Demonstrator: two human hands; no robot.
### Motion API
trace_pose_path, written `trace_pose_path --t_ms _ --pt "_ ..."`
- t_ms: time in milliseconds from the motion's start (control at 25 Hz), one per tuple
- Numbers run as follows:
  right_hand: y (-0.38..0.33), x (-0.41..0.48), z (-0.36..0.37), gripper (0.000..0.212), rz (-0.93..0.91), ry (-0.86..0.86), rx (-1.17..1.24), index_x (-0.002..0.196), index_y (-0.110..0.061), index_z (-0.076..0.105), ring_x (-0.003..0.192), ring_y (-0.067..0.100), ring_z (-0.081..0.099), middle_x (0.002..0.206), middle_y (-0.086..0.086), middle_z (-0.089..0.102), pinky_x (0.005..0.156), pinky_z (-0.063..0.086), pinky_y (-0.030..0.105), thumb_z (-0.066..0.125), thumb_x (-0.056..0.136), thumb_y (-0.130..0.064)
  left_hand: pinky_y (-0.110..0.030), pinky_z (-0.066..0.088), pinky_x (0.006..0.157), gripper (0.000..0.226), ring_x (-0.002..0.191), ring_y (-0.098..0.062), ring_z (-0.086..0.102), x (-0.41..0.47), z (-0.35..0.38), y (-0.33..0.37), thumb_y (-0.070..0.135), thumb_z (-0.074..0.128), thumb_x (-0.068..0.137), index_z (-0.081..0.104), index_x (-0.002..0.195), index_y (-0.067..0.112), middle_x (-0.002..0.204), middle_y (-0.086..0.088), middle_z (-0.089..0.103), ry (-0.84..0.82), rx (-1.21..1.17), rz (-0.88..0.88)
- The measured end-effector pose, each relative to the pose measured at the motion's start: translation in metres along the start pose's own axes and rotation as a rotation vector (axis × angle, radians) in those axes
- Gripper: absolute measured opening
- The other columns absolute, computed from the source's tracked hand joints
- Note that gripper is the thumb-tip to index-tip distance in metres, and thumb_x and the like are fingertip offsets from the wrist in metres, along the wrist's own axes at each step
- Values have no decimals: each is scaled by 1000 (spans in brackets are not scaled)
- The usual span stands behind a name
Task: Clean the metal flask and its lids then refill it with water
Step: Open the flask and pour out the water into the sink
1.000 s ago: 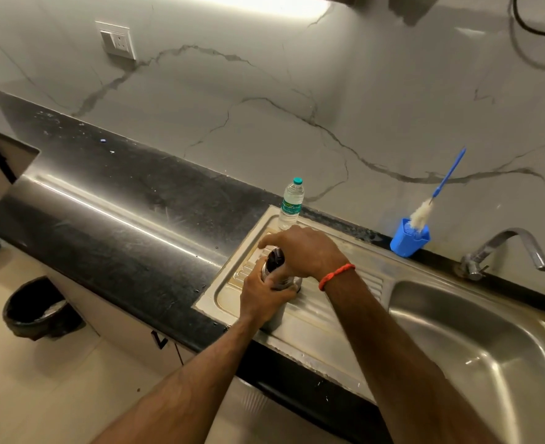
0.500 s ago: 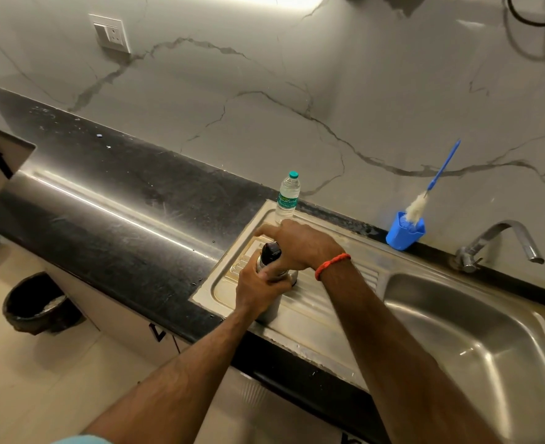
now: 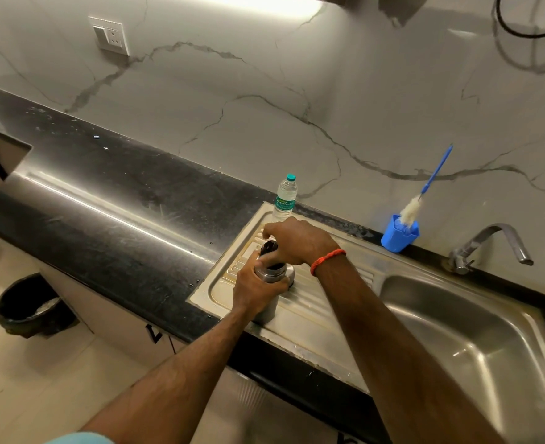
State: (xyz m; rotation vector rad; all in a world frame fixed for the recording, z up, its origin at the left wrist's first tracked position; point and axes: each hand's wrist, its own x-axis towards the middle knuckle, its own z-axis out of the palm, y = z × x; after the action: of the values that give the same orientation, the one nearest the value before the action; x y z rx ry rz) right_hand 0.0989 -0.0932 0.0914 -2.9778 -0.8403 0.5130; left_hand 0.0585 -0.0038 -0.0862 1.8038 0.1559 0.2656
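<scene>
A metal flask (image 3: 269,307) stands upright on the ribbed steel drainboard (image 3: 316,318) left of the sink. My left hand (image 3: 255,288) grips the flask's body just below the neck. My right hand (image 3: 296,240) is curled over the top and holds the black lid (image 3: 268,246). Most of the flask's upper part is hidden by both hands. A clear plastic water bottle (image 3: 285,197) with a teal cap stands at the drainboard's back edge, just beyond my right hand.
A blue cup (image 3: 399,235) holding a bottle brush (image 3: 425,193) stands against the wall. The tap (image 3: 489,245) and steel sink basin (image 3: 476,341) are to the right. Black countertop (image 3: 120,213) stretches left. A black bin (image 3: 30,304) sits on the floor.
My right hand has turned a little on the lid, its fingers now further round to the left. The flask and my left hand stay where they were.
</scene>
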Motion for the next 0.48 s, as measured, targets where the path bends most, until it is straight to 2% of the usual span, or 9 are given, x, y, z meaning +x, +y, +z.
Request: trace_pose_path --t_ms 40,120,200,240,280,360,480 --pt "-1 0 1 55 12 21 -37 131 -20 58 110 25 62 124 8 65 95 54 42 70 87 -50 -35 60 86 64 100 -4 70 -1 0 1 45 89 60 62 117 39 109 13 72 -3 -8 5" --pt "-1 -1 1 44 -75 -1 -41 132 -21 61 113 25 62 127 7 66 97 54 40 71 90 -33 -37 62 83 68 95 -6 71 0 0 0 48 89 57 61 118 34 105 12 73 12 -9 0" --pt "2 -3 -3 52 -155 -70 -7 134 -25 60 123 24 58 133 4 63 102 51 40 75 86 -10 -42 63 80 77 90 -9 72 1 1 -3 55 88 53 62 119 25 101 8 74 29 -14 -24" --pt "3 -4 -4 61 -174 -75 6 138 -28 57 127 25 55 137 4 60 104 49 42 76 84 -9 -42 63 81 79 90 -9 73 2 1 -3 56 87 52 63 120 24 101 8 74 23 -19 -28" --pt "5 -4 -4 69 -159 -60 17 144 -31 49 130 26 52 141 4 57 106 48 44 78 84 -15 -42 62 83 80 93 -9 72 3 2 -4 57 88 53 63 121 24 103 8 75 17 -18 -26" --pt "4 -2 -1 76 -57 -36 38 150 -33 39 131 29 50 145 6 52 106 47 47 76 84 -40 -41 61 86 77 99 -7 71 5 2 -8 58 88 56 64 123 28 108 11 74 -5 0 -13" --pt "-2 5 9 68 107 -6 -76 134 -22 55 110 27 60 123 8 64 94 54 46 60 84 -68 -41 62 84 72 98 -9 72 5 1 -9 54 91 56 64 118 30 107 10 74 -9 -2 -17"
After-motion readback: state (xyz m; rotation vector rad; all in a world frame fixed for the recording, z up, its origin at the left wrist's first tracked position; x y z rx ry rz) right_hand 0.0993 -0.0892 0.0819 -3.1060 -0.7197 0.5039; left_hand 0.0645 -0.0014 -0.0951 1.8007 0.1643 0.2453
